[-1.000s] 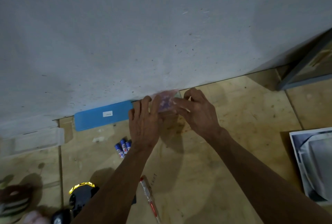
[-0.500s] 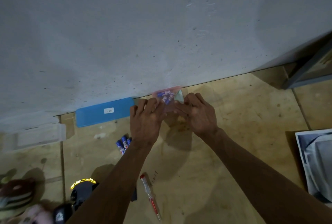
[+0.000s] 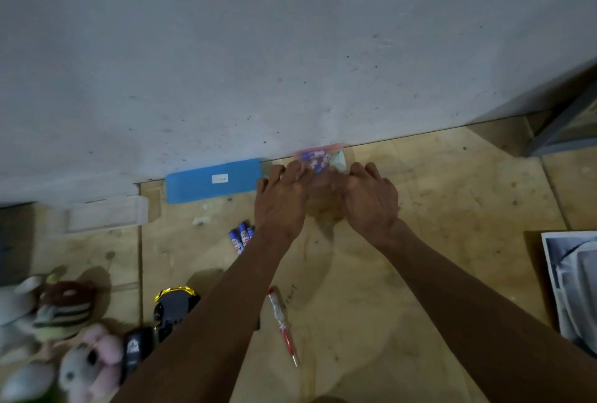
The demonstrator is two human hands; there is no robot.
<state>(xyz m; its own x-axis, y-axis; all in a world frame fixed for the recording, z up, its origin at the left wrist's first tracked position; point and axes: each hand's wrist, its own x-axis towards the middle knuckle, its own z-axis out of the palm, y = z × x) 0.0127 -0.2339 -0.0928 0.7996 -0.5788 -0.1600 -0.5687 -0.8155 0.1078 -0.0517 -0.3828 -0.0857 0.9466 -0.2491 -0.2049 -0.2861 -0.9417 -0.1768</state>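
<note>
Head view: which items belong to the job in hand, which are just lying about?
In the job: zip bag of batteries, left hand, right hand, likely loose batteries.
Lying about: blue case, red screwdriver, black gadget, plush toys, printed sheet.
</note>
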